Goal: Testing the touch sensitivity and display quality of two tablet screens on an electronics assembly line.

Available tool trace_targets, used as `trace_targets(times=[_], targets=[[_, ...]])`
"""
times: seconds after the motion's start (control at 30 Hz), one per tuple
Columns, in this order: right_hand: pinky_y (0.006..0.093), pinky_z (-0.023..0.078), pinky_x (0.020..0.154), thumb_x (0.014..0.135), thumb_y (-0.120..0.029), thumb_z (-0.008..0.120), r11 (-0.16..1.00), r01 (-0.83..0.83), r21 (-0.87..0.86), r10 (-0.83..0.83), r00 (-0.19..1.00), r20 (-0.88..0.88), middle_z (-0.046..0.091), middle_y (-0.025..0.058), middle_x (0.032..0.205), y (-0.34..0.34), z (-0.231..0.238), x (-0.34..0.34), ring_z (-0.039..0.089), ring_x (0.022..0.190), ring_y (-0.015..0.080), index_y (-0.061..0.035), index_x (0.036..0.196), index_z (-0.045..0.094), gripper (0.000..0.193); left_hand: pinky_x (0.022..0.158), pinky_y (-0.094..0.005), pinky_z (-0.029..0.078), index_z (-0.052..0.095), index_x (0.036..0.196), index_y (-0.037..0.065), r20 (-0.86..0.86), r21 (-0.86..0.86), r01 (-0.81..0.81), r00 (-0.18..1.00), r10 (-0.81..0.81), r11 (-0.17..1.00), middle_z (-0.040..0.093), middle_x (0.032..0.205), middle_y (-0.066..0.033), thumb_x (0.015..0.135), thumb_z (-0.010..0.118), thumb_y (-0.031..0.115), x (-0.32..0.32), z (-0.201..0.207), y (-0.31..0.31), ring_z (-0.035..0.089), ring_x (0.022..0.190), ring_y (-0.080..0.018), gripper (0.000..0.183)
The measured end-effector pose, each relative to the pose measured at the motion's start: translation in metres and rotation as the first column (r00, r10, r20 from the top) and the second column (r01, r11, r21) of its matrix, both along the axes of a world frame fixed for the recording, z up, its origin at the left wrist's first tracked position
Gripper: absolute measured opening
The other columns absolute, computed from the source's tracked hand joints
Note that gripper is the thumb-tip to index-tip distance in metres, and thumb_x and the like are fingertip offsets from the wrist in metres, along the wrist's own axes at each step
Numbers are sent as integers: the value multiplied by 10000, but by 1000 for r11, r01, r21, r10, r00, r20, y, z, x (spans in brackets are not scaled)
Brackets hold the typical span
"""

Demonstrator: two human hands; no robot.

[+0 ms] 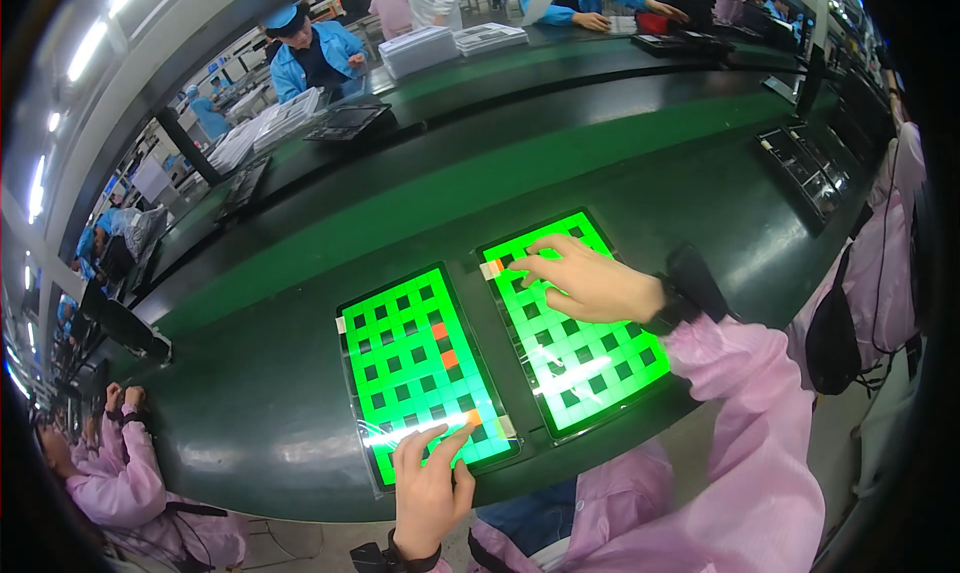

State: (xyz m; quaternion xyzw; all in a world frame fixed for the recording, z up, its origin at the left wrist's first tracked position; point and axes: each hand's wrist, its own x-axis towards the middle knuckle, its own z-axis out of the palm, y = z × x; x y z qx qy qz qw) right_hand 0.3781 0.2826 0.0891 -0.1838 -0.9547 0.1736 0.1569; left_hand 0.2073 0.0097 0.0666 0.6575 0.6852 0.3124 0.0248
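Observation:
Two flat tablets with lit screens lie side by side on the dark green bench. The left tablet (400, 353) shows a bright green grid with dark squares and a few orange ones. Over its near end is my left hand (432, 481), fingers apart, a fingertip at an orange square. My right hand (590, 280) is spread over the upper part of the right tablet (570, 368), with fingertips at the screen near its upper left corner. A small orange square shows there beside a pale tab. Neither hand holds anything. My right hand and wristband cover part of that screen.
Dark framed panels (805, 168) lie on the bench at the right. Across the bench, a worker in blue (310, 53) sits behind stacks of white sheets (418, 51). A person in pink (120, 473) works at the left, and pink clothing (885, 243) shows at the right edge.

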Motion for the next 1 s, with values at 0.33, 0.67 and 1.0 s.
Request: trace_targets(times=[0.33,0.67,1.0], targets=[[425,411,1001,776,-33,569,996,-91,16,92,988,-127,579,175,1135,-61,13,53,454,1204,367,5,1196,544,422,1099,-535,238,425,1271,24,-110,-162,91,988,-109,983,562,1244,-112,845,535,60,-38,19,83,433,1225,-346,441],[457,395,1016,757,-131,639,970,-229,84,240,959,-152,560,85,1246,-130,-18,94,463,1215,286,-18,1196,570,458,1102,-532,243,455,1235,13,-94,-97,155,982,-164,983,594,1186,-116,833,530,45,-53,22,90,442,1223,-340,410],[318,480,818,782,-125,632,966,-247,-72,238,965,-113,621,71,1080,-149,-47,111,594,940,208,-18,1097,615,333,1064,-493,302,503,1226,23,-50,-70,67,996,-71,995,541,1229,-158,783,649,99,-53,23,49,435,1207,-380,472]])
